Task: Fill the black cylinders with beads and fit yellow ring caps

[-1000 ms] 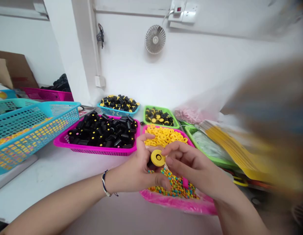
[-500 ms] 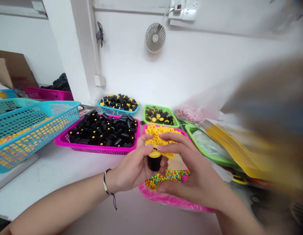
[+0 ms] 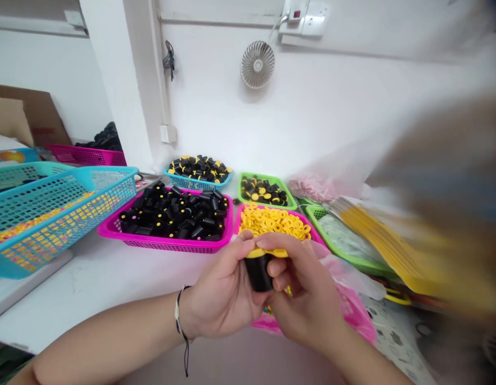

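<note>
Between my two hands is a small black cylindrical container (image 3: 258, 274) with a yellow flip lid (image 3: 257, 252), tilted a little. My left hand (image 3: 222, 291) wraps it from the left, its thumb on the lid's edge. My right hand (image 3: 308, 291) is closed about its right side, fingers over the yellow lid and against the black wall. Just beyond my hands, a pink basket holds many yellow lids (image 3: 272, 220). Below my hands lies a pink plastic-lined tray (image 3: 358, 315); its small coloured balls are mostly hidden behind my hands.
A magenta basket (image 3: 163, 245) of black containers stands at left, a blue basket (image 3: 107, 206) farther left. Behind are a blue basket (image 3: 198, 184) and a green basket (image 3: 288, 193) of black and yellow pieces. Yellow flat packs (image 3: 384, 251) lie right; a blurred person (image 3: 444, 187) is close by.
My right hand has closed in from an open curve, and its fingers now grip the container and lid. The container has tilted and shifted slightly; the balls are now mostly covered.
</note>
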A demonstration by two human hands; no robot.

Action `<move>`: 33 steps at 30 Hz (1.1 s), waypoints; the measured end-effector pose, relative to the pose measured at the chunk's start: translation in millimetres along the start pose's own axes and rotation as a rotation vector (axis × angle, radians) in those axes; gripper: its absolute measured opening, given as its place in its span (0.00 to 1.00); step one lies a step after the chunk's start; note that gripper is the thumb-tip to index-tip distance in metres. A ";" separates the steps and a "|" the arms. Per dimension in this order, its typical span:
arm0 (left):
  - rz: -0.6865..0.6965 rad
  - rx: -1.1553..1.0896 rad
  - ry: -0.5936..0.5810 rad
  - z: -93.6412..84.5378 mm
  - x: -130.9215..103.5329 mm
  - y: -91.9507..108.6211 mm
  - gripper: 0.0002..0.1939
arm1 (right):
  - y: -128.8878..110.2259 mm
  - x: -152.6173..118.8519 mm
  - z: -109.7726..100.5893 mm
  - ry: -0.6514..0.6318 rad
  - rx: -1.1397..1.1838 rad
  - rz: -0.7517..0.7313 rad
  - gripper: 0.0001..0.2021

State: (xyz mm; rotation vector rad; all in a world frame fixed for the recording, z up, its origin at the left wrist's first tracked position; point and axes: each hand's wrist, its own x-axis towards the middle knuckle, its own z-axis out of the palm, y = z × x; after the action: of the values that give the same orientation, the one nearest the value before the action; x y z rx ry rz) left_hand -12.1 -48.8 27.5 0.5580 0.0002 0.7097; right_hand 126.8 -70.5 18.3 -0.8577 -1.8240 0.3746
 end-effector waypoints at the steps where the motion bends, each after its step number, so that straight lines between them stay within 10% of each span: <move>1: 0.018 0.028 -0.016 -1.4 -0.3 -0.4 0.13 | 0.3 2.7 -5.5 -0.063 0.079 0.073 0.32; 6: 0.094 0.309 -0.213 -19.4 -3.5 0.2 0.17 | 3.8 15.2 -34.9 -0.357 0.532 0.207 0.19; 9: 0.172 0.700 -0.330 -28.1 -5.9 7.9 0.19 | 6.3 15.7 -34.4 -0.292 0.590 0.175 0.13; 14: 0.500 1.715 -0.432 -22.7 -7.9 33.0 0.12 | 9.5 10.4 -13.6 -0.244 0.747 0.519 0.26; 21: 0.548 2.077 -0.428 -19.3 -8.3 49.4 0.15 | 10.6 10.2 -1.4 -0.278 0.638 0.531 0.11; 29: 1.140 1.649 0.142 1.6 -40.8 137.6 0.11 | 36.4 38.0 -38.3 -0.447 -0.063 0.673 0.22; 33: 1.082 1.650 0.389 8.6 -50.3 150.4 0.09 | 82.7 110.2 -50.9 0.034 -0.373 0.455 0.33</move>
State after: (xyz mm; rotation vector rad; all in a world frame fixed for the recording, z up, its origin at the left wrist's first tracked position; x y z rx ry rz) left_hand -141.7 9.1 98.6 2.0578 0.7577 1.8389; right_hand 181.6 58.1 63.6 -1.5388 -1.6821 0.3021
